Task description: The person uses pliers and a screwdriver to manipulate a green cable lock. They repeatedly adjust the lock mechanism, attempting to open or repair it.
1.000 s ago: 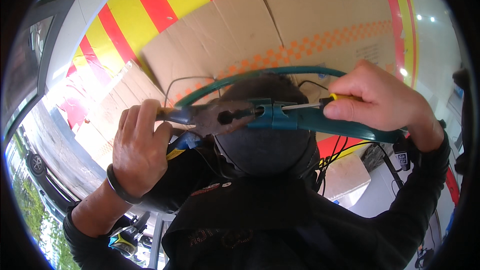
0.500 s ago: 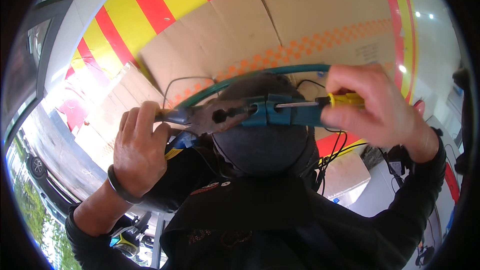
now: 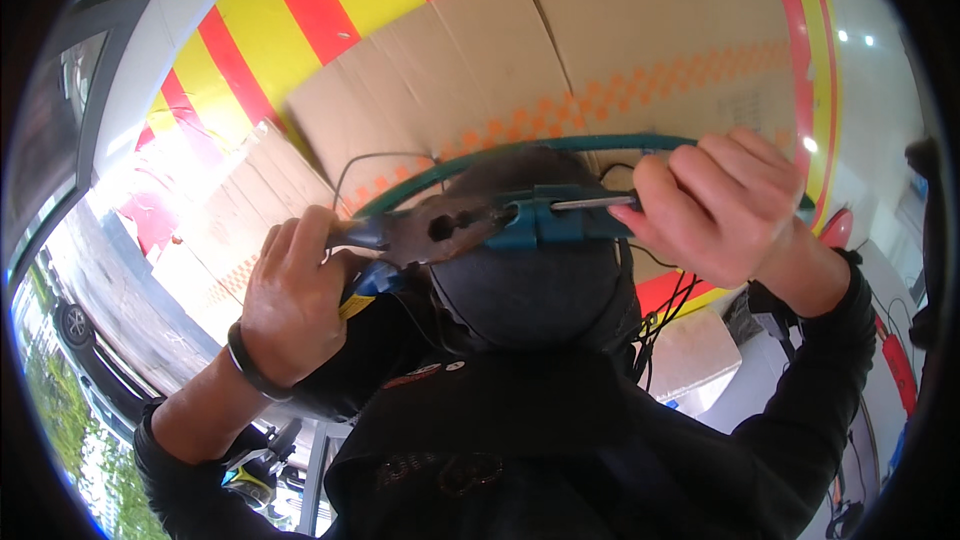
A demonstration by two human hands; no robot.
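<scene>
Combination pliers (image 3: pixel 420 230) with blue handles are gripped in my left hand (image 3: pixel 295 305), fingers wrapped round the handles. Their jaw tips meet the left side of a dark green clip-like piece (image 3: pixel 533 230). From the right, a screwdriver (image 3: pixel 592 204) reaches into that piece with its metal shaft. My right hand (image 3: pixel 725 210) is closed round the screwdriver's handle, which it hides. A long green strip (image 3: pixel 620 142) curves behind both tools. The green parts lie across my dark-clothed knee (image 3: pixel 530 295), just in front of my body.
Flattened cardboard (image 3: pixel 450 70) covers the floor ahead, over red and yellow stripes (image 3: pixel 300 0). Black cables (image 3: pixel 668 320) hang at the right of my knee, near a cardboard box (image 3: pixel 700 355). At the far left, a car (image 3: pixel 85 335) shows outside.
My right hand has turned over the screwdriver, so its yellow handle is now covered. The pliers stay on the green piece; my left hand has shifted slightly right.
</scene>
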